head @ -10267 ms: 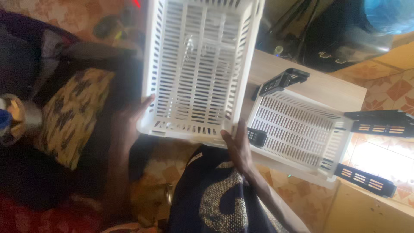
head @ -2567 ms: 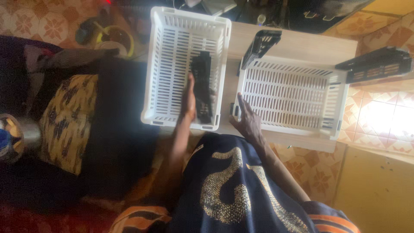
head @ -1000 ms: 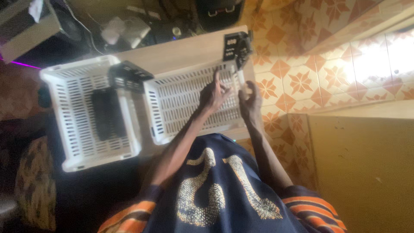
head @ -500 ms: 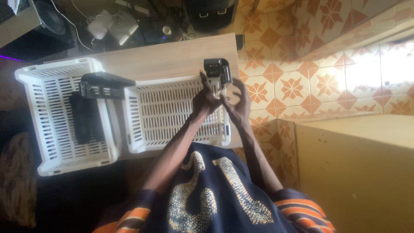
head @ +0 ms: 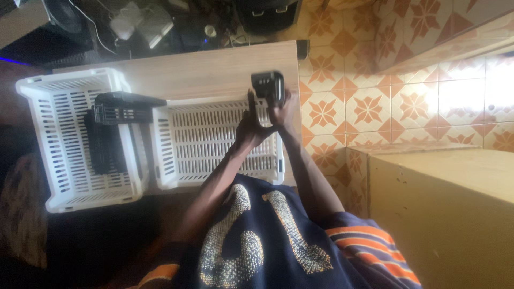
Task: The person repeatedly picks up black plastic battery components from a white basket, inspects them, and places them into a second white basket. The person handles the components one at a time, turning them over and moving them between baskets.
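1. From the head view, both hands have closed in on the black plastic slotted corner piece (head: 267, 88) at the far right corner of the white slotted plastic basket (head: 214, 139). Half a second ago the fingers were looser around it; now the piece sits lower, right against the basket's corner, which to me suggests it is being pressed or worked at that corner.
2. The left hand (head: 250, 126) lies over the basket's far rim, fingers curled up against the near side of the black piece. The right hand (head: 279, 113) wraps it from the right, touching it; both hands grip it between them.
3. A second black slotted piece (head: 126, 106) stands at the basket's far left corner, overhanging the second white slotted basket (head: 75, 139) beside it.
4. Inside that left basket lies a dark flat slotted part (head: 104, 150), well apart from either hand.
5. Both baskets rest on the pale wooden surface (head: 209, 67), with orange patterned floor tiles (head: 369, 107) to the right.
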